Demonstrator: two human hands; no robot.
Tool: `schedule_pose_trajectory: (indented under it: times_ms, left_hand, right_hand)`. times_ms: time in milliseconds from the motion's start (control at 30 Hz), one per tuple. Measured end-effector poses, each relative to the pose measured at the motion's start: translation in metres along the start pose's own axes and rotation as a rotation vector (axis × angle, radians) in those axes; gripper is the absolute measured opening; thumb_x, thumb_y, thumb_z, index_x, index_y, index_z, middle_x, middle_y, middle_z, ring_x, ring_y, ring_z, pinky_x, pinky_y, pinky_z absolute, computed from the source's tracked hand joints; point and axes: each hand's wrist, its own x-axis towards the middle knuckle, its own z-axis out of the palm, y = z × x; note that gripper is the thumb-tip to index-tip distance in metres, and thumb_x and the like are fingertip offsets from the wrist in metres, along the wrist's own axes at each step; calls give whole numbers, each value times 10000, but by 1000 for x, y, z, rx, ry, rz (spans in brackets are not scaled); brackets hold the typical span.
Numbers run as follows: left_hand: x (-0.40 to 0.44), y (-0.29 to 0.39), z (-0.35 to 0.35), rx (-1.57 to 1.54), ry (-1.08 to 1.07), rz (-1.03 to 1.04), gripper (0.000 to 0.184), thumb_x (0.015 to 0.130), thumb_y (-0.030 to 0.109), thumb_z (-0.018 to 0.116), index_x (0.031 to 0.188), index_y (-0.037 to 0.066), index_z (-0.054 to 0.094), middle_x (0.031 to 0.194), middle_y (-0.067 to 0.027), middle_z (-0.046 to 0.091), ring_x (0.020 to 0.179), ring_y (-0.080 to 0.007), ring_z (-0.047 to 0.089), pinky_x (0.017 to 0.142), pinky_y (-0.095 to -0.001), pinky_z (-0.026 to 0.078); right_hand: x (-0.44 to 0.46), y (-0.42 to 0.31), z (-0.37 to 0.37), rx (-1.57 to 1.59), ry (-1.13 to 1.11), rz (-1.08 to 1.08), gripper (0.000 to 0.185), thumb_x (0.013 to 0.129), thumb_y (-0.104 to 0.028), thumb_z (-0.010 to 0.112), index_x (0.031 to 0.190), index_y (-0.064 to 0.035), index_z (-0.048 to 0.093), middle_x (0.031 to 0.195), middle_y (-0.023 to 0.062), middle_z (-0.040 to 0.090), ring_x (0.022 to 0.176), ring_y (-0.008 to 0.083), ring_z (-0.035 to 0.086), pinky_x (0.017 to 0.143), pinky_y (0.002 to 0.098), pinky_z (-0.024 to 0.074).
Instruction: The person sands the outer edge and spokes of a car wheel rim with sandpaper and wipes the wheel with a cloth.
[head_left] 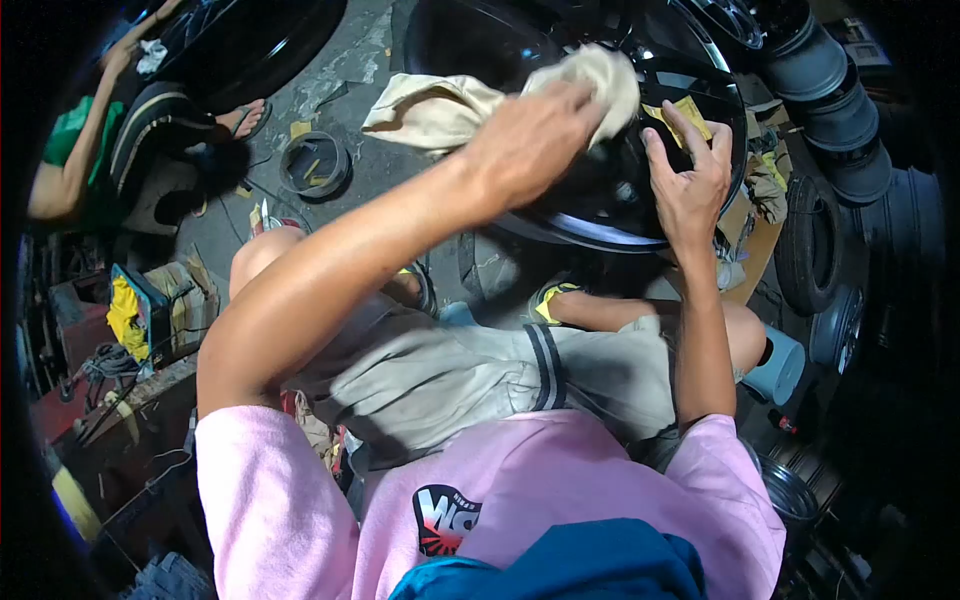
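A glossy black wheel rim (570, 190) lies tilted in front of my knees. My left hand (530, 135) is closed on a cream cloth (595, 85) pressed against the rim's face; a loose part of the cloth trails off to the left. At the rim's right side, my right hand (692, 190) has its thumb and fingers around a small yellow sheet (685, 120), which looks like sandpaper, against the rim. The underside of that sheet is hidden by the fingers and the rim.
Another person's arm (90, 140) is at the upper left beside a dark rim (260, 50). A round tin (315, 165) stands on the floor. Stacked rims (835, 110), a tyre (808, 245) and a blue-grey stool (775, 365) are on the right. A yellow cloth (128, 318) lies left.
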Motion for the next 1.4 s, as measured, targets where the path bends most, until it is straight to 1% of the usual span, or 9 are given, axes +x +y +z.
schedule_pose_trajectory:
  times_ms: [367, 567, 633, 767, 867, 967, 1167, 1333, 1400]
  left_hand:
    - [-92, 40, -27, 143, -319, -157, 604, 887, -17, 638, 1483, -77, 557, 1667, -250, 439, 1507, -421, 497, 1218, -448, 482]
    - [-117, 54, -49, 125, -340, -214, 735, 798, -42, 703, 1513, -49, 534, 1635, -240, 479, 1483, -398, 529, 1137, -426, 558]
    - [-112, 63, -72, -183, -831, -471, 454, 892, -25, 637, 1338, -110, 616, 1461, -288, 615, 1224, -467, 688, 1002, -494, 577]
    - [-217, 30, -27, -522, -848, -262, 431, 847, -40, 663, 1274, -77, 621, 1244, -272, 705, 1048, -484, 717, 894, -532, 575]
    - [-194, 26, -41, -329, -1199, -372, 432, 829, -42, 689, 1254, -46, 614, 1091, -283, 723, 1001, -494, 714, 865, -542, 583]
    - [-155, 33, -64, -236, -833, -408, 363, 840, -10, 716, 1184, -30, 600, 1057, -265, 694, 965, -481, 716, 815, -542, 586]
    - [-115, 41, -77, -325, -421, -249, 310, 879, 64, 734, 1113, -10, 544, 1030, -229, 646, 881, -459, 704, 740, -542, 578]
    - [-125, 43, -81, -399, -460, -349, 776, 891, 59, 709, 1592, -25, 387, 983, -223, 666, 755, -435, 707, 687, -526, 581]
    - [-126, 41, -82, -374, -488, -385, 877, 887, 54, 705, 1655, -18, 288, 965, -223, 666, 734, -427, 708, 677, -521, 581]
  right_hand:
    - [1, 21, -2, 59, 54, -46, 337, 882, -198, 834, 1209, -119, 823, 1071, 128, 648, 1002, 316, 659, 882, 432, 488]
    - [12, 19, -2, 87, 47, -62, 377, 859, -168, 819, 1234, -130, 815, 1074, 126, 644, 1003, 314, 664, 888, 438, 508]
    - [12, 18, -1, 68, 50, -96, 378, 855, -160, 815, 1230, -117, 812, 1062, 127, 636, 992, 319, 667, 884, 428, 528]
    - [13, 8, 1, 128, 1, -91, 316, 880, -156, 818, 1184, -71, 815, 1085, 138, 644, 987, 320, 674, 857, 415, 545]
    - [16, -6, -3, 128, -72, 1, 210, 941, -156, 816, 1070, 9, 811, 1203, 173, 666, 1032, 324, 687, 906, 415, 554]
    - [20, -6, 4, 80, 51, -191, 216, 947, -148, 809, 1099, 6, 803, 1242, 180, 661, 1081, 335, 689, 950, 417, 546]
    - [11, -11, 1, 104, -149, 61, 201, 1071, -128, 655, 1147, 57, 669, 1024, 227, 636, 947, 439, 642, 850, 430, 510]
    - [6, -14, 17, 231, -36, 195, 247, 932, -86, 830, 1148, 0, 748, 878, 42, 684, 771, 134, 645, 682, 312, 519]
    - [10, -8, 20, 216, -60, 130, 233, 912, -62, 833, 1127, -6, 764, 873, 46, 676, 762, 137, 637, 687, 310, 516]
